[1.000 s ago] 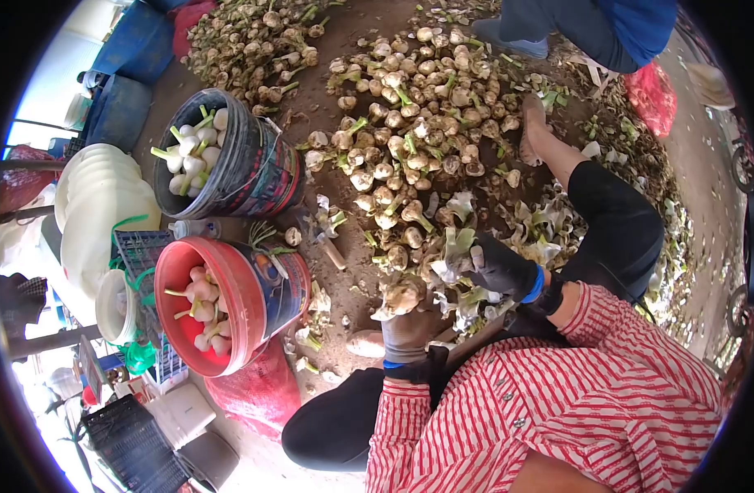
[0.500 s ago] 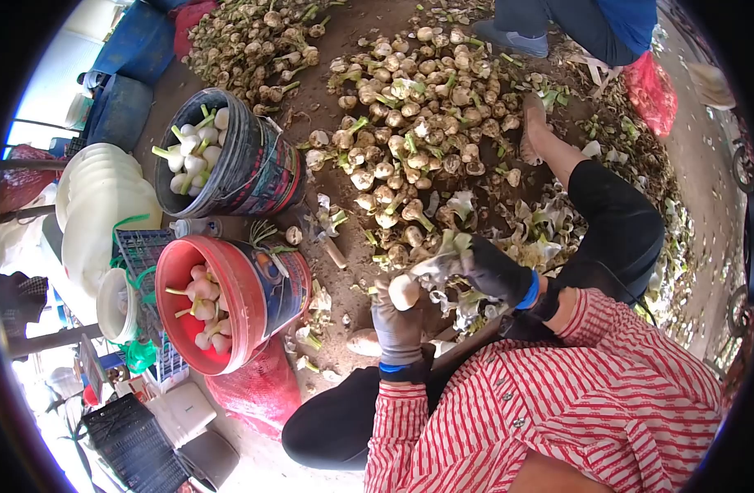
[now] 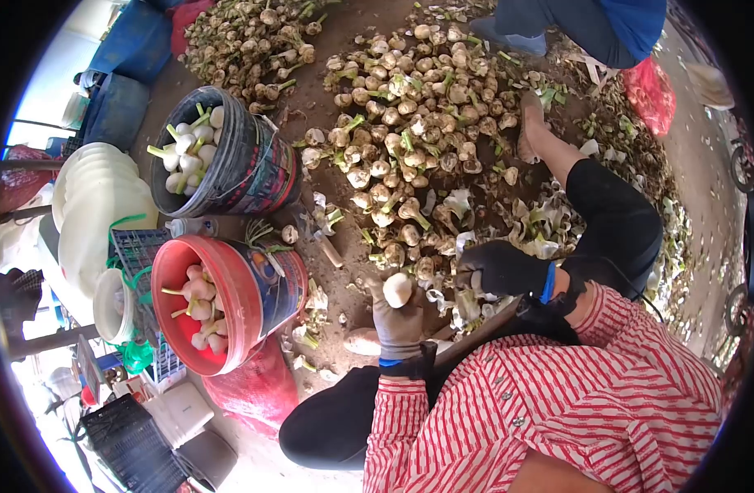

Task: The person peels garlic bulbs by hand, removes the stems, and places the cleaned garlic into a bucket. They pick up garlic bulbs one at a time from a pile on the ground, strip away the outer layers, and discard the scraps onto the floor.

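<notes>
My left hand (image 3: 400, 329), in a grey glove with a blue band at the wrist, is closed around a white, peeled garlic bulb (image 3: 397, 290). To its right, apart from the bulb, my right hand (image 3: 504, 269) wears a dark glove. Its fingers are curled in; what they hold, if anything, is hidden. Peeled outer garlic skins (image 3: 469, 308) lie under and around the right hand. Beyond both hands, a heap of unpeeled garlic bulbs (image 3: 426, 107) with cut green stems spreads over the dirt floor.
At the left stand a red-rimmed bucket (image 3: 244, 287) with pinkish bulbs and a black bucket (image 3: 258, 177) with white bulbs. A red mesh bag (image 3: 258, 386) lies below them. Another person's leg (image 3: 558, 33) is at the top right, near a red bag (image 3: 650, 92).
My right hand has pulled away from the bulb, to the right and slightly down, and the leafy skin between the hands is gone. The bulb, now whiter and cleaner, stays in my left hand.
</notes>
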### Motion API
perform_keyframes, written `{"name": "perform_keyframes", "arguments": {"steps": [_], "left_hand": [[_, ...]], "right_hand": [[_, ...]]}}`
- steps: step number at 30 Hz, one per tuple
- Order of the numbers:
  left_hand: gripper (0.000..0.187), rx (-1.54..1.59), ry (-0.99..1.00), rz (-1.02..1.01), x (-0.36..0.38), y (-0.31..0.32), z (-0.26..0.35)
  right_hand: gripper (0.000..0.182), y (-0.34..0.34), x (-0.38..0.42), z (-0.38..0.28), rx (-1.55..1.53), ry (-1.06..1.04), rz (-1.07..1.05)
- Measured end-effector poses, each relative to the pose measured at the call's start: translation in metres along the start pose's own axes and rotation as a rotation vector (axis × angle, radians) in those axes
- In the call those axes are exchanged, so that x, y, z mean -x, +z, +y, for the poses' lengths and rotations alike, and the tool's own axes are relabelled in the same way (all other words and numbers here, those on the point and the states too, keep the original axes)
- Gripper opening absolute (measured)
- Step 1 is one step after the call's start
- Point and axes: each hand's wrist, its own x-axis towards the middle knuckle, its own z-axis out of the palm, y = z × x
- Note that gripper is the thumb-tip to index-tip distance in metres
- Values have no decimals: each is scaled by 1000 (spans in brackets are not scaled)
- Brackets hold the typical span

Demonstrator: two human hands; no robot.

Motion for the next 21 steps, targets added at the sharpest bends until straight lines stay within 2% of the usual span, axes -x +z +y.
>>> {"name": "perform_keyframes", "arguments": {"steps": [1,2,4,5,7,8,9,10,12,13,14,16,17,20,21], "left_hand": [[32,-189,89,-68,-1,-2,0],[34,-378,179,-143,-3,-1,0],[35,-498,206,-135,0,8,2],[36,-613,228,-116,4,12,1],[40,-801,296,-92,7,15,-3],[40,-804,296,-92,5,17,-4],[40,-862,373,-82,3,20,-4],[41,-920,451,-69,3,24,-5],[40,-949,463,-33,9,33,-4],[42,-870,405,-34,11,34,-1],[44,-790,348,-36,12,35,1],[45,-799,385,-46,12,36,1],[42,-852,380,-48,14,38,2],[41,-973,393,-68,8,23,-1],[42,-1040,420,-84,5,19,-2]], "right_hand": [[36,2,-3,-1,140,-79,5],[36,6,-6,-1,138,-80,11],[46,15,-15,2,-224,86,18],[54,18,-22,4,-554,262,-176],[53,30,-28,-3,-659,188,-162],[52,34,-29,-5,-758,105,-148],[51,38,-25,-5,-834,66,-39],[51,40,-25,-3,-837,66,-40],[48,43,-27,-2,-751,-6,13],[48,35,-27,-6,-786,91,-103],[48,32,-28,-9,-790,88,-105],[43,29,-27,-10,-1053,229,-82],[59,40,-32,3,-1012,69,-32],[63,51,-35,9,-1036,41,-23],[57,52,-38,9,-1060,5,-14]]}}
